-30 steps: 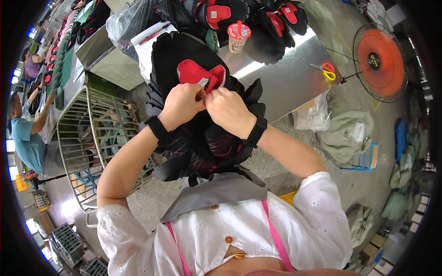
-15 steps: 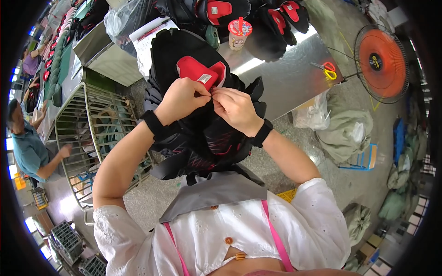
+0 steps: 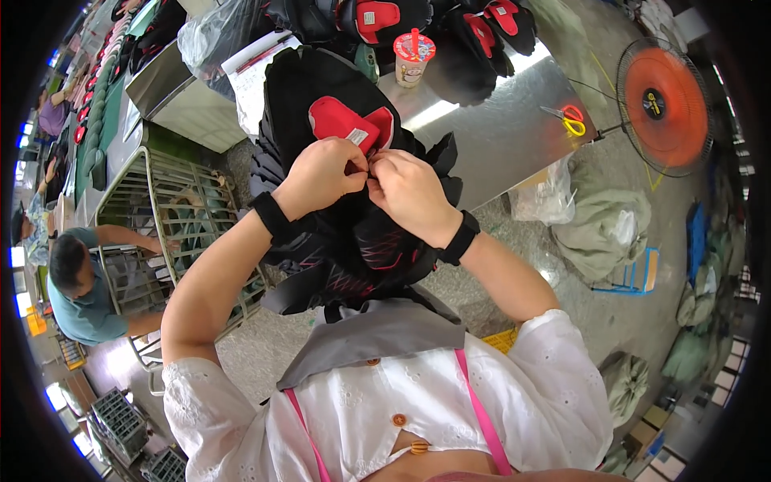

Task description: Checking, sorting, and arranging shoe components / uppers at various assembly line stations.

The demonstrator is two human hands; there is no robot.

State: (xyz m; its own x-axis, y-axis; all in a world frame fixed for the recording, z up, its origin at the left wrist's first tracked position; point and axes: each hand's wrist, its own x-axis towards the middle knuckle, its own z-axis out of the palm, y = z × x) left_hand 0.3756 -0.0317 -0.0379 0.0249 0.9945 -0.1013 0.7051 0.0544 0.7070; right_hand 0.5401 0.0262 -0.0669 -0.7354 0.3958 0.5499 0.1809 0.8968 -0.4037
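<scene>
Head view: two bare hands pinching at the top of a black fabric backpack with red padded panels [image 3: 337, 161].

Item held upright against the person's lap, its upper end leaning on the near edge of a bare steel-topped table [image 3: 498, 128]. Left hand [image 3: 321, 173], black wristband, closed with fingertips pinched on the black fabric just below the red panel. Right hand [image 3: 414, 193], black wristband, likewise closed in a pinch on the same spot, the two hands touching. On the table: a lidded drink cup with a red top [image 3: 412, 56], yellow-and-red handled scissors [image 3: 569, 120], further black-and-red backpacks [image 3: 450, 32]. Beside the table: an orange-bladed floor fan [image 3: 665, 104], a clear plastic bag [image 3: 546, 193]. To the left: a green wire cage trolley [image 3: 161, 217], with another person in a teal shirt [image 3: 84, 297] bending at it.
</scene>
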